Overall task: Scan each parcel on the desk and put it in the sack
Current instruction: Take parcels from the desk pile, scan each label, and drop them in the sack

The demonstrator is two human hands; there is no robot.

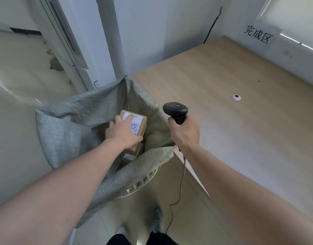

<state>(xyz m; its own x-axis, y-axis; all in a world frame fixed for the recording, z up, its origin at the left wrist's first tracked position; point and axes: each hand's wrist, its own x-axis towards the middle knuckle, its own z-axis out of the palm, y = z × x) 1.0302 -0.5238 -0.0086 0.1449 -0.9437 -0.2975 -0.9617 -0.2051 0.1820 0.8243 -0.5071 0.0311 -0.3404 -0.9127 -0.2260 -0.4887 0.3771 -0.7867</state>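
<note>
Fingers of the left hand (123, 132) are curled over the top and near side of a small brown cardboard parcel with a white printed label (137, 127), thumb along its near edge, gripping it. The parcel sits tilted within the open mouth of a grey woven plastic sack (67, 128), which stands on the floor just beside the light wood-grain desk (240, 121). The left forearm reaches forward and down into the sack opening.

The right hand (184, 134) is wrapped closed around the handle of a black handheld barcode scanner (176, 110), head upright and above the desk's edge; its grey cable (178, 193) hangs toward the floor.

The parcel's underside and the sack's interior are hidden by the hand. Label print is too blurred to read. A white slotted basket rim (145, 183) shows partly under the sack.
</note>
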